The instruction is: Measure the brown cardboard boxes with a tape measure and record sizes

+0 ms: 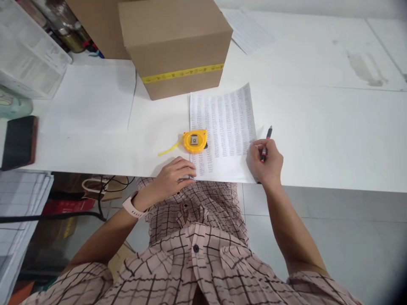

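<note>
My right hand [269, 163] grips a red and black pen [269, 133] at the lower right edge of a sheet of paper [229, 127] filled with columns of handwriting. The pen's upper end points away from me; its writing tip is hard to make out. My left hand [178, 173] rests at the sheet's lower left corner, fingers stretched out and holding nothing. Just beyond it, a yellow tape measure [195, 141] lies on the sheet's left edge, with a short length of its tape sticking out to the left.
Behind the sheet stands a cardboard box [181, 53] with a yellow band. Blank paper [92, 95] and a dark phone [19, 142] lie to the left. Another written sheet [249, 31] is partly behind the box. The white table's [330, 140] front edge runs close to my body.
</note>
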Demonstrator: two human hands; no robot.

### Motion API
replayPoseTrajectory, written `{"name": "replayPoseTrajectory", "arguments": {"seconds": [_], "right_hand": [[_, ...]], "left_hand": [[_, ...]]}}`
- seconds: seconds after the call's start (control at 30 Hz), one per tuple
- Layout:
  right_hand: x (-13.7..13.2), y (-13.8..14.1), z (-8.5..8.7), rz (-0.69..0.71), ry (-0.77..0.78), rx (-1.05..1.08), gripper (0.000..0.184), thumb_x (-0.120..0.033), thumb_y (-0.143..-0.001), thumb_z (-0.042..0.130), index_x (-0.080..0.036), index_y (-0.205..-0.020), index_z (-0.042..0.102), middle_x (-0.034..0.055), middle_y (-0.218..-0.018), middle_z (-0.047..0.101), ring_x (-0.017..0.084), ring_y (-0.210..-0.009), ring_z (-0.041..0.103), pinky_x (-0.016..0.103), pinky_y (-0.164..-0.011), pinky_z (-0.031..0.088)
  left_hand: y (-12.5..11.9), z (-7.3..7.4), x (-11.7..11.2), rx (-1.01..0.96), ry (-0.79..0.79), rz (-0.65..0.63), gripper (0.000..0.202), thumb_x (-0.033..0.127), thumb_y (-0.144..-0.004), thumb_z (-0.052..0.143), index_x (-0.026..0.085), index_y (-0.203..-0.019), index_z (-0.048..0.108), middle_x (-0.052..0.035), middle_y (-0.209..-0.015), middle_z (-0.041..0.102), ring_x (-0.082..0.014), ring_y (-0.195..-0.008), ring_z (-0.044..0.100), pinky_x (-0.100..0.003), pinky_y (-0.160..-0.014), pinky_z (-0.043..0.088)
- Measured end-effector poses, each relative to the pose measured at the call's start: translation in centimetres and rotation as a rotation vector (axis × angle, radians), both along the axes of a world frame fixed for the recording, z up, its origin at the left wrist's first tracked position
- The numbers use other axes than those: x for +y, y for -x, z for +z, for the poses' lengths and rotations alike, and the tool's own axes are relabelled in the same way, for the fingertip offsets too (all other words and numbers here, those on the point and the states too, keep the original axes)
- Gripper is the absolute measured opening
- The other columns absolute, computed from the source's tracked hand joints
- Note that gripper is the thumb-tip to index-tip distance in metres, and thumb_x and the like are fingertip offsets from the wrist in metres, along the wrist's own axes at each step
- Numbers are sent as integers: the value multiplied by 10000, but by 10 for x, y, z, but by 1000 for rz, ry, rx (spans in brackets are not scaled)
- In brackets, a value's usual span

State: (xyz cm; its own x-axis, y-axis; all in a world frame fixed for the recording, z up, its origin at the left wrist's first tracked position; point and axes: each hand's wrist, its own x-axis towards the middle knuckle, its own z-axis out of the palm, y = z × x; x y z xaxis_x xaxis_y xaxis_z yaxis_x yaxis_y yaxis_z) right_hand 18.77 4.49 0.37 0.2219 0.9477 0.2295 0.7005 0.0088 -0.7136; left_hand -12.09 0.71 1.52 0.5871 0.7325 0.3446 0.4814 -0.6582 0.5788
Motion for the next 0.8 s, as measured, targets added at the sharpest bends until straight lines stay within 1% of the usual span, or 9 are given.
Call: {"name": "replayPoseTrajectory", "arguments": {"seconds": [0.2,0.4,0.6,0.67,0.7,0.77,0.8], "right_hand": [[-11,-1,-2,27,-14,-106,51,-270,-874,520,-252,-890,565,-32,-625,548,156,-563,484,322,-630,399],[-13,-3,-3,65,-17,-129,51,-243,-878,504,-250,-891,553,-35,-626,523,157,-569,475,338,-661,407],[-14,-7,-7,114,-27,-140,55,-234,-886,507,-256,-911,551,-30,-653,517,173,-624,496,348,-697,419],[-14,-9,-9,83,-48,-180,64,-261,-875,546,-259,-937,558,-15,-699,561,195,-679,526,372,-723,426],[-14,-9,-10,40,-79,-228,92,-287,-864,583,-258,-950,565,5,-751,598,218,-737,551,396,-748,429],[-17,-6,-10,-66,-182,-349,144,-322,-844,651,-256,-950,581,59,-906,667,281,-895,587,461,-814,426],[-20,-2,-10,-89,-238,-395,136,-318,-847,664,-256,-938,584,79,-986,685,307,-968,594,489,-842,422]], "left_hand": [[-2,7,-1,7,93,45,106,290,-938,669,209,-871,679,-52,-983,730,-193,-950,647,-353,-828,572],[-2,6,-1,-20,61,53,124,272,-924,694,200,-829,659,-47,-970,721,-181,-911,641,-336,-805,564],[-2,6,-1,-18,68,57,119,240,-903,713,195,-807,661,-55,-977,719,-188,-922,646,-333,-800,569],[-3,5,-2,-21,59,64,121,243,-907,708,196,-805,662,-56,-981,720,-188,-917,649,-338,-797,573],[-3,5,-3,-26,49,70,126,247,-910,706,198,-803,661,-54,-978,720,-187,-911,650,-339,-792,574],[-4,4,-4,-35,32,83,131,251,-913,702,200,-802,654,-51,-969,720,-184,-902,651,-338,-784,576],[-4,4,-5,-36,28,91,131,250,-914,700,200,-804,652,-51,-968,720,-184,-904,652,-337,-784,576]]}}
